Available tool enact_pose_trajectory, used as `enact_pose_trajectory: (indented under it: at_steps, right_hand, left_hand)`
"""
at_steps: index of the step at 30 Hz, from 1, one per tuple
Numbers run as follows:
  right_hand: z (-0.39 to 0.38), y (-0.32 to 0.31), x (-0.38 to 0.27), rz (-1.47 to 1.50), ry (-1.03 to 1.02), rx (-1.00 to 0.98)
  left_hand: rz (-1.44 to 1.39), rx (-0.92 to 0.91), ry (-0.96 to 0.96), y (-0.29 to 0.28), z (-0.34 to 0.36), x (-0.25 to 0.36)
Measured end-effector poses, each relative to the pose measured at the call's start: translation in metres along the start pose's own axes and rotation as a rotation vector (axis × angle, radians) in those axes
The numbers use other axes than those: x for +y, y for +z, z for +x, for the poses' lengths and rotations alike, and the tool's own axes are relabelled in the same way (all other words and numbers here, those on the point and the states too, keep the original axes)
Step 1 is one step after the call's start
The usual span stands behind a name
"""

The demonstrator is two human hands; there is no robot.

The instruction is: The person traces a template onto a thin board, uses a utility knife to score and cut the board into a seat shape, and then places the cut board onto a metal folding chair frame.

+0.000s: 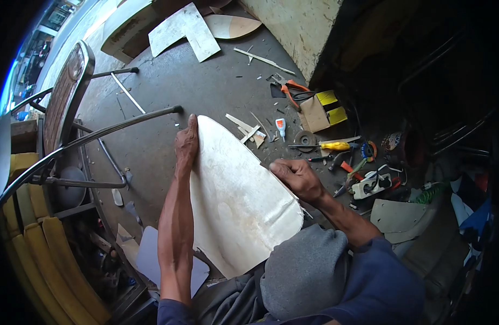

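Observation:
A large off-white panel (236, 179), thin and stiff-looking, with rounded corners, stands tilted in front of me, its lower end by my lap. My left hand (187, 142) is closed round its upper left edge, thumb pointing up along it. On the right edge, about halfway down, my right hand (299, 177) pinches the panel between thumb and curled fingers. Strips look ragged along that right edge near the lower corner. Beyond the panel, thin offcut strips (249, 131) and a small white glue bottle (281, 128) lie on the floor.
Right of the panel lie a yellow-handled screwdriver (335, 145), orange-handled pliers (290, 89), a grinding disc (306, 139), a hammer (339, 161) and a white power strip (371, 187). A metal-framed chair (71, 97) stands left, its leg reaching toward my left hand. More cut panels (189, 32) lie at the back.

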State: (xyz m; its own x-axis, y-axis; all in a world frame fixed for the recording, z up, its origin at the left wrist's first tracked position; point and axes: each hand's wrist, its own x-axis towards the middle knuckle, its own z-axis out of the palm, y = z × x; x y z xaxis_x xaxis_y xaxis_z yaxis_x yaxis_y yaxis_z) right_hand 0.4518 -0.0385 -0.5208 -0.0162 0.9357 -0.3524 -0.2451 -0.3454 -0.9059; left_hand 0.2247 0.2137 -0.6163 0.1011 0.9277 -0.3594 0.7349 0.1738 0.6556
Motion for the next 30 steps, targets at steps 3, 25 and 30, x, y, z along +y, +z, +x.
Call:
enact_pose_trajectory:
  at_steps: [3,25,30]
  right_hand:
    - [-0.016,-0.005,-0.001,-0.238,-0.197,-0.039]
    - [-0.053,0.006,0.003,-0.043,-0.033,0.106]
    - [-0.078,0.005,0.003,-0.076,-0.072,0.075]
  left_hand:
    - [0.0,0.04,-0.013,-0.011,-0.005,-0.001]
    - [0.021,-0.009,-0.055,-0.01,-0.007,-0.002]
    - [0.027,0.048,-0.111,-0.015,-0.002,-0.016]
